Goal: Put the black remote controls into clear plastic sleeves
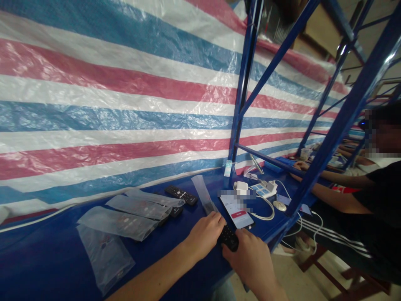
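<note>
A black remote control [228, 237] lies between my two hands over the blue table's front part. My left hand [207, 230] is closed at its upper end, where a clear plastic sleeve [203, 193] stretches away toward the back. My right hand [249, 253] grips the remote's lower end, thumb and fingers closed round it. To the left, several remotes in frosted sleeves [133, 219] overlap in a row, and a bare black remote [181, 195] sits behind them. A flat sleeve [105, 255] lies at the near left.
A lit phone [237, 211] lies just right of the remote, with a power strip [265, 189], white charger [241, 187] and cables behind. A blue metal frame [242, 96] rises from the table [40, 251]. Another person's forearms [332, 188] rest at the right.
</note>
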